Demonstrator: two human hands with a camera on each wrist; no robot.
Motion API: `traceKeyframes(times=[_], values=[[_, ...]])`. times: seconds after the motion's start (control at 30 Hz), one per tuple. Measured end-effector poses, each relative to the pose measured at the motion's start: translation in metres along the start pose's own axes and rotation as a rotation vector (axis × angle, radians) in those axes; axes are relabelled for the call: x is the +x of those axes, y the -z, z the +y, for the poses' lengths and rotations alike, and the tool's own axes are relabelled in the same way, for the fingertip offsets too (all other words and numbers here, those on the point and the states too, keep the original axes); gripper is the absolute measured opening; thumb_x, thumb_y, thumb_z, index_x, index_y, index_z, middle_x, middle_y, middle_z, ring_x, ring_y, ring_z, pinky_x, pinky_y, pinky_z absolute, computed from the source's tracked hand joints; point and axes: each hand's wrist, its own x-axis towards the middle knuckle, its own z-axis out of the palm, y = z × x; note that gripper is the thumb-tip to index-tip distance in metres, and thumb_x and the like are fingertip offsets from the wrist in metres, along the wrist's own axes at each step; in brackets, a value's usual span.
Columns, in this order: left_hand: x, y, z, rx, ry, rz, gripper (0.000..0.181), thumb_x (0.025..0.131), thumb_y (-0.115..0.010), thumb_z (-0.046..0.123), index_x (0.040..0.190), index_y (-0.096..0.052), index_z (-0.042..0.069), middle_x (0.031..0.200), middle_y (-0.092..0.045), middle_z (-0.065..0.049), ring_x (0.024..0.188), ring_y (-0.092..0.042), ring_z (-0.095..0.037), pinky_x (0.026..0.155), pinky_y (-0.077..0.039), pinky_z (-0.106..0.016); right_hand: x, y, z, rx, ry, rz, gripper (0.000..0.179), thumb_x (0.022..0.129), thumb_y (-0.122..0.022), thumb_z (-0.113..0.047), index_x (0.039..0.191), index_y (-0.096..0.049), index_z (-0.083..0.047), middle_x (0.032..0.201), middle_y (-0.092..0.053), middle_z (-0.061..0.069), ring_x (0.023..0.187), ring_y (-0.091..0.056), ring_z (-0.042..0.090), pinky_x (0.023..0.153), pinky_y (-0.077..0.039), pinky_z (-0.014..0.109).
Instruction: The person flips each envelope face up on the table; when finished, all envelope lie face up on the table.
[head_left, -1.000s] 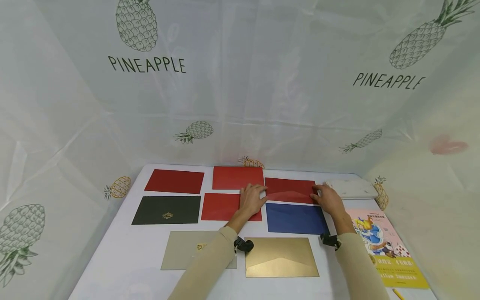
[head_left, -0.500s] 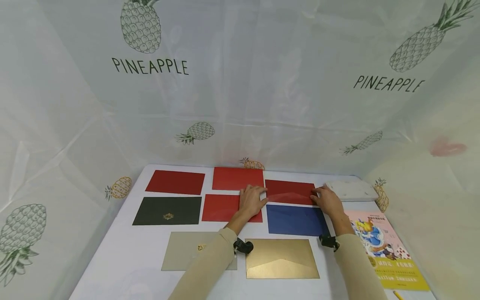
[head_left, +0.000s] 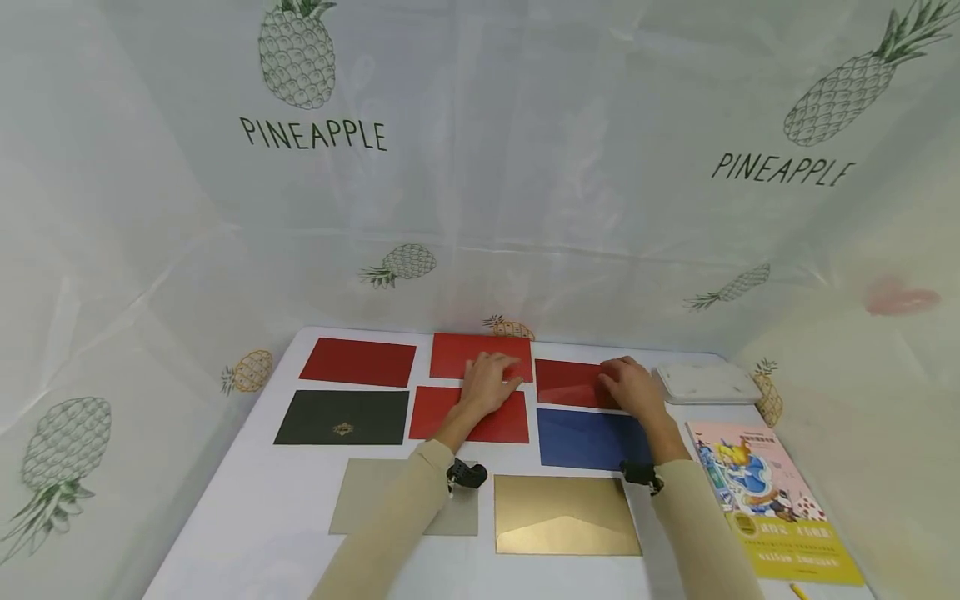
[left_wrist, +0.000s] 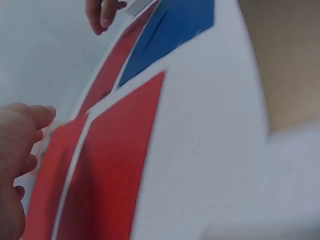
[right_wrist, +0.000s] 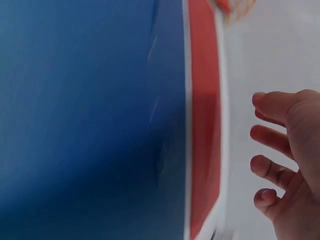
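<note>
Several envelopes lie flat in rows on the table. My left hand hovers over the bright red envelope at the back and the red envelope in front of it. The left wrist view shows that hand raised, fingers loosely bent and holding nothing. Above the right part of a dark red envelope is my right hand. Its fingers are spread and slightly bent in the right wrist view, with nothing between them. Below it lies a blue envelope, partly covered by the wrist.
Left on the table are another dark red envelope and a dark green envelope. Nearer are a grey-beige envelope, partly under the left sleeve, and a gold envelope. At right are a white flat object and a picture book.
Both hands have moved left and lifted away from the dark red envelope's two side edges, where their fingers were. That envelope stays flat, and the head view has shifted slightly.
</note>
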Motion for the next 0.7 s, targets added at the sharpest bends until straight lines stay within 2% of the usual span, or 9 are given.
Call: traceKeyframes(times=[0.17, 0.3, 0.5, 0.7], values=[[-0.003, 0.029, -0.03, 0.004, 0.054, 0.002, 0.046, 0.094, -0.07, 0.036, 0.137, -0.064, 0.019, 0.138, -0.061, -0.004, 0.123, -0.052, -0.028, 0.094, -0.038, -0.049, 0.022, -0.011, -0.046, 0.168, 0.013, -0.084, 0.04, 0.098, -0.065, -0.024, 0.133, -0.063, -0.006, 0.137, -0.058, 0.022, 0.127, -0.054, 0.041, 0.104, -0.043, 0.058], [-0.006, 0.047, -0.058, 0.032, 0.107, 0.003, 0.049, 0.094, -0.071, 0.038, 0.138, -0.063, 0.017, 0.138, -0.06, -0.007, 0.121, -0.052, -0.03, 0.092, -0.039, -0.05, 0.035, -0.027, -0.073, 0.23, 0.018, -0.162, 0.044, 0.098, -0.065, -0.025, 0.138, -0.06, -0.008, 0.14, -0.056, 0.019, 0.132, -0.051, 0.039, 0.106, -0.042, 0.058], [-0.02, 0.061, -0.097, 0.096, 0.184, 0.004, 0.057, 0.092, -0.07, 0.042, 0.141, -0.059, 0.015, 0.139, -0.06, -0.01, 0.119, -0.052, -0.032, 0.089, -0.039, -0.05, 0.044, -0.048, -0.09, 0.216, 0.065, -0.231, 0.045, 0.097, -0.067, -0.026, 0.138, -0.061, -0.007, 0.138, -0.058, 0.017, 0.13, -0.053, 0.035, 0.107, -0.042, 0.056], [-0.032, 0.065, -0.117, 0.151, 0.205, -0.03, 0.06, 0.093, -0.069, 0.046, 0.143, -0.057, 0.014, 0.139, -0.06, -0.012, 0.116, -0.053, -0.032, 0.087, -0.04, -0.05, 0.046, -0.056, -0.098, 0.165, 0.12, -0.235, 0.043, 0.096, -0.069, -0.025, 0.134, -0.063, -0.006, 0.131, -0.062, 0.016, 0.12, -0.058, 0.033, 0.101, -0.048, 0.051]])
